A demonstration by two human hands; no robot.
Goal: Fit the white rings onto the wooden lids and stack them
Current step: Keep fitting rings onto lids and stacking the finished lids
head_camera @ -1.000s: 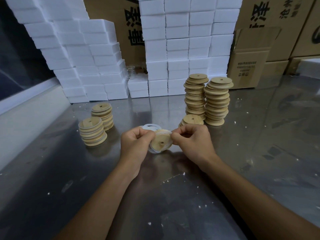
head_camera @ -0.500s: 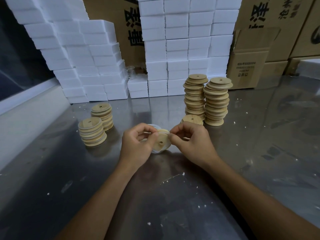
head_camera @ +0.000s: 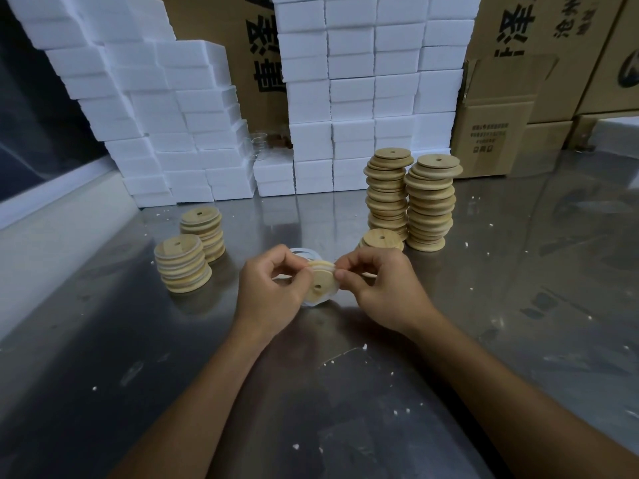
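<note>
A dull grey metal table [head_camera: 103,340] fills the view, scuffed and dotted with small white crumbs. At the far left, white foam blocks [head_camera: 155,115] with rough cut edges climb in a stepped pile. In front of them stand two short stacks of round wooden lids [head_camera: 182,263], pale and smooth, each lid with a small hole through the centre; thin whitish bands show between the layers of the nearer stack.

In the middle, the left hand [head_camera: 269,292] is curled, its thumb and forefinger pinching the left edge of a single wooden lid [head_camera: 320,285] held tilted on edge just above the table. A soft white ring [head_camera: 316,303] hangs loosely round the lid's lower rim. The right hand [head_camera: 383,288] is also curled, pinching the lid's upper right edge with its fingertips. More loose white rings [head_camera: 301,252] lie flat on the table just behind the hands.

Right of the hands, a low stack of lids [head_camera: 381,239] sits beside two tall, slightly uneven columns of lids [head_camera: 430,202]. Behind them rise more foam blocks, and at the far right, brown cardboard boxes [head_camera: 498,133] with printed characters.
</note>
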